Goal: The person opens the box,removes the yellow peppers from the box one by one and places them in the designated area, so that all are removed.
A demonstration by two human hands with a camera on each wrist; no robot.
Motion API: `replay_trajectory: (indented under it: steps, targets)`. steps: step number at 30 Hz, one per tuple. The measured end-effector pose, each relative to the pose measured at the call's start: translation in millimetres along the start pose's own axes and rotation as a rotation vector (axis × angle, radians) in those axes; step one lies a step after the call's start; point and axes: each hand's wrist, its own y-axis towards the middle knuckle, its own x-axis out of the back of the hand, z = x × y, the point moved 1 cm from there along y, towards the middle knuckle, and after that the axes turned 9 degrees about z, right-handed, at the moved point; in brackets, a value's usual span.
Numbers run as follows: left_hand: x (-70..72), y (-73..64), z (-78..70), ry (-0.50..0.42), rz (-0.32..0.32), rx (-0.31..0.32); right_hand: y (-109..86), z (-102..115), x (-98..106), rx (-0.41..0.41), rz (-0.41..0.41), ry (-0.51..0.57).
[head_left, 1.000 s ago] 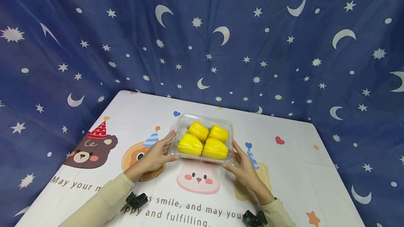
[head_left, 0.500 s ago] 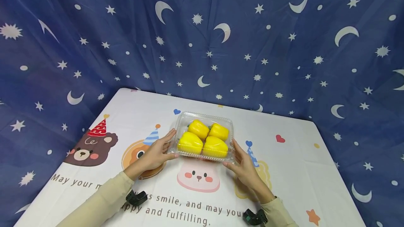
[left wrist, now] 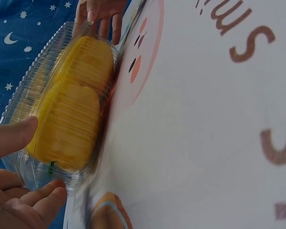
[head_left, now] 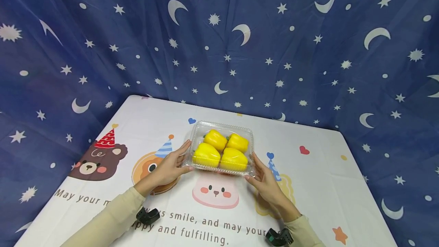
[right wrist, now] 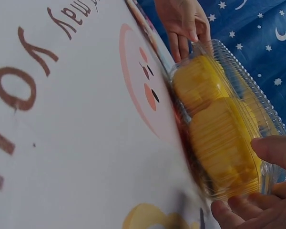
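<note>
We see a table [head_left: 319, 186] draped in a white cloth [head_left: 154, 117], printed with a brown bear [head_left: 94, 165], a round orange figure [head_left: 141, 169], a pink face [head_left: 215, 197] and a partly hidden yellow figure [head_left: 287, 186]. We also find a red heart [head_left: 304, 150], an orange star [head_left: 340, 235] and brown lettering [head_left: 204, 235] near the front. At its middle we see a clear container [head_left: 226, 125], overlapping the pink face; we cannot tell whether its whole base touches the cloth.

Yellow peppers [left wrist: 69, 125] in clear container [left wrist: 47, 49]
</note>
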Motion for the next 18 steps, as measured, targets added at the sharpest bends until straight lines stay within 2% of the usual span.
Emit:
replay_trajectory:
  steps: [4,7,18]
  targets:
    - [-0.4,-1.2,-0.3,0.021,-0.002,-0.001,-0.6,-1.1,-0.6,-0.014,0.004,0.030]
    - [-0.3,-1.9,-0.5,0.034,-0.005,-0.004,-1.2,0.0,-2.2,-0.025,-0.009,0.013]
    - [-3.1,-0.3,-0.3,-0.008,-0.003,0.001,-2.2,2.6,-6.1,-0.071,-0.045,-0.053]
